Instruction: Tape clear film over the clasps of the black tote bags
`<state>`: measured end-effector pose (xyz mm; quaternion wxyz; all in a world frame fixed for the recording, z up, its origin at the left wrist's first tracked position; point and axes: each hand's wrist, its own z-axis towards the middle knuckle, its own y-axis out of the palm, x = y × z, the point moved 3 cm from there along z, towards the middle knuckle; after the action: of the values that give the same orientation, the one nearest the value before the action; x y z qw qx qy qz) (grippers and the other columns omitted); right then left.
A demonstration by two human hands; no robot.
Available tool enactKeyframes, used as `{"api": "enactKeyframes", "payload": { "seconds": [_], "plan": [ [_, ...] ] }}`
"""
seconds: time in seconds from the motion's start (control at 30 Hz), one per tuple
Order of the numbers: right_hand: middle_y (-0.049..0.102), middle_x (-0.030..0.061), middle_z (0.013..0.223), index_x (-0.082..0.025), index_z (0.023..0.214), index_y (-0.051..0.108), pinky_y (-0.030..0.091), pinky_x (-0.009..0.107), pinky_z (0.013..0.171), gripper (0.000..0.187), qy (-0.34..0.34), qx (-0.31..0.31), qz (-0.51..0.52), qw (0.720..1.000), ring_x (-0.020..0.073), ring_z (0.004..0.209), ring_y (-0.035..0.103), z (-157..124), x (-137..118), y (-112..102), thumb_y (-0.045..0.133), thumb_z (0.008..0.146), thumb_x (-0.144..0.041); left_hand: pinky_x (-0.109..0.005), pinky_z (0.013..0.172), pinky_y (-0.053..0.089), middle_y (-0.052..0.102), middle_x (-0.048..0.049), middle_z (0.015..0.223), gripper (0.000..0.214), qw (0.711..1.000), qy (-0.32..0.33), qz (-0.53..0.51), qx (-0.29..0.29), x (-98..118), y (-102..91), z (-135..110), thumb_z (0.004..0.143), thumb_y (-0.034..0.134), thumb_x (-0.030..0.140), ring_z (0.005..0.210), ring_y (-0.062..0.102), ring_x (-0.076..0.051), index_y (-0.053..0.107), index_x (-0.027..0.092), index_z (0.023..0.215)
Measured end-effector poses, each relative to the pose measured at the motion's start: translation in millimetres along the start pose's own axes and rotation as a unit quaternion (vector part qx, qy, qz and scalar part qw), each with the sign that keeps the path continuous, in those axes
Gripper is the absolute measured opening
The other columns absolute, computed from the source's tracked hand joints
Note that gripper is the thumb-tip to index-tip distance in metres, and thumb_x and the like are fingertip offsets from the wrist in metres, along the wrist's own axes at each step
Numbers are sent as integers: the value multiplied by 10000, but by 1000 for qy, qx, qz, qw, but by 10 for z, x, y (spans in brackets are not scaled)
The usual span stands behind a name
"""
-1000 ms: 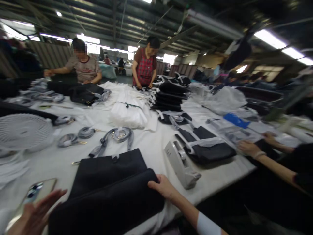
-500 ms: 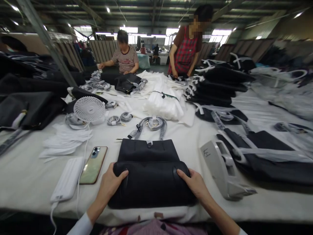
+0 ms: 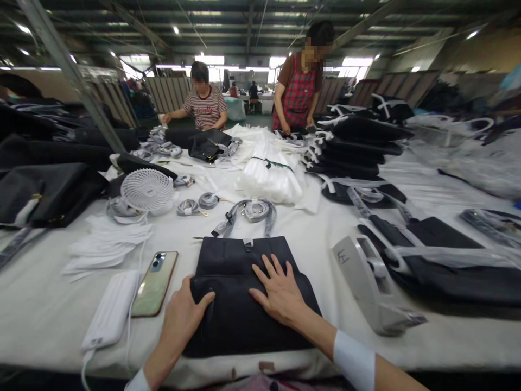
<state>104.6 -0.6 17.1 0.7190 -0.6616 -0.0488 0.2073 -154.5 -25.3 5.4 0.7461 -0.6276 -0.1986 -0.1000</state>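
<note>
A black handbag (image 3: 240,326) lies folded over on the white-covered table in front of me, its wrapped handles (image 3: 271,222) pointing away. My left hand (image 3: 185,307) grips the bag's left edge, thumb on top and the other fingers hidden underneath. Spread flat across the bag, right of its middle, is my right hand (image 3: 279,290), its fingers reaching over the fold line. A coiled strap (image 3: 255,210) in clear wrap sits between the handles.
Left of the bag are a phone (image 3: 155,285), a white power bank (image 3: 109,309), paper strips (image 3: 106,244) and a small fan (image 3: 147,190). A tape dispenser (image 3: 362,288) and another black bag (image 3: 456,277) stand right. Two co-workers (image 3: 205,103) are across the table.
My right hand has let go of the bag's right edge and moved left onto its top, fingers now spread. My left hand keeps its hold. The view has shifted slightly.
</note>
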Motion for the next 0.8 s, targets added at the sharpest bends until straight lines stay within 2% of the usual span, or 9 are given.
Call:
{"api": "enactKeyframes", "payload": {
  "seconds": [0.07,0.13,0.2,0.3,0.4,0.47,0.63,0.73,0.8],
  "plan": [
    [236,120,1576,-303,1456,376,85,683,1089,636,4,-7,-23,1000,388,1442,134,-1,13,63,363,920,-644,-565,982,399,546,-180,1294,503,989,83,98,67,274,-84,-85,923,497,359,1183,523,-364,423,183,1387],
    [228,119,1579,-305,1467,355,84,686,1090,639,7,-16,-39,999,391,1443,128,-9,32,72,364,921,-637,-630,1075,264,414,-148,1457,495,966,194,144,96,637,-85,-157,932,477,281,1322,384,-362,410,235,1421],
    [233,123,1576,-309,1481,324,109,694,1084,634,6,-26,-47,999,394,1441,137,-18,46,63,381,925,-609,-641,1113,188,339,-127,1518,555,944,292,135,78,987,-2,-190,927,504,325,1388,282,-350,359,249,1458],
    [211,111,1584,-324,1511,225,142,699,1082,639,-9,-42,-53,998,386,1446,128,-30,66,94,418,933,-518,-671,1093,193,321,-111,1532,767,923,368,107,22,1313,226,-145,849,614,499,1399,245,-384,247,322,1499],
    [181,99,1592,-335,1522,156,139,692,1096,674,-17,-39,-50,998,372,1454,101,-27,114,172,442,926,-467,-673,1054,249,352,-125,1514,867,910,402,93,-32,1357,513,-48,796,622,623,1361,309,-413,193,365,1505],
    [166,97,1595,-330,1525,135,124,675,1114,712,-21,-32,-38,999,362,1460,73,-24,140,213,471,912,-464,-634,1053,269,325,-146,1524,884,902,420,87,-39,1302,662,-5,807,569,669,1355,325,-400,153,343,1515],
    [153,118,1594,-280,1532,129,92,642,1143,797,-39,-35,20,998,347,1465,57,-55,116,192,544,874,-453,-514,1114,164,318,-124,1533,837,884,456,91,58,1199,777,9,855,447,699,1365,316,-326,165,280,1522],
    [296,141,1546,-252,1506,267,123,624,1148,684,-74,-21,94,993,325,1434,233,16,153,84,523,885,-382,-455,1115,153,422,-153,1468,883,860,477,102,148,1148,854,48,852,381,742,1357,332,-291,244,167,1507],
    [547,101,1384,-262,1367,518,279,529,1133,483,-48,30,176,983,265,1287,487,196,329,-67,485,886,-285,-448,1090,216,486,-153,1419,896,846,486,116,186,1106,974,100,839,374,759,1333,372,-284,305,144,1486]
  ]
}}
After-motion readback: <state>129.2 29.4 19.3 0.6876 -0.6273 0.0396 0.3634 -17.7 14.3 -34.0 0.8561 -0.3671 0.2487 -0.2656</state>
